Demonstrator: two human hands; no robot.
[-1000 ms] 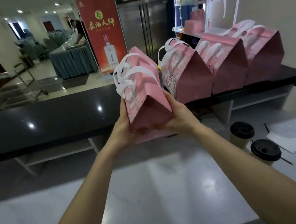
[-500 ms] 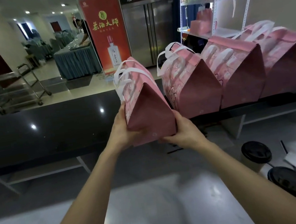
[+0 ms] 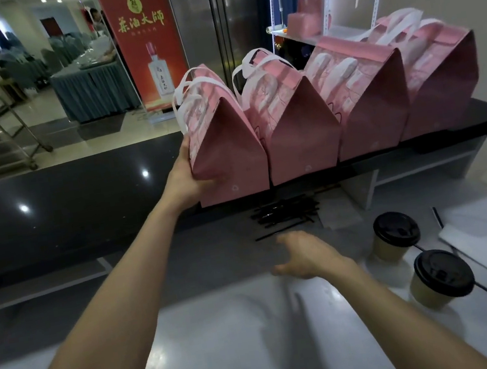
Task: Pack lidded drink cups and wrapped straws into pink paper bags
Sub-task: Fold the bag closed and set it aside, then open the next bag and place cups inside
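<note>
Head view: my left hand (image 3: 186, 177) grips the leftmost pink paper bag (image 3: 225, 143) at frame centre, on the black counter (image 3: 78, 190) beside three more bags. My right hand (image 3: 304, 254), fingers loosely spread and holding nothing, hovers near black wrapped straws (image 3: 284, 213); two lidded cups (image 3: 397, 235) stand lower right.

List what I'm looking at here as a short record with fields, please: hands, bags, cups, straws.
Left hand: holds the leftmost pink bag by its left side, at the black counter's edge
Right hand: open, holding nothing, above the white worktop
Bags in the row: four, closed, white handles
Cups: near cup and far cup, black lids, on the worktop to the right
Straws: dark pile under the counter ledge
</note>
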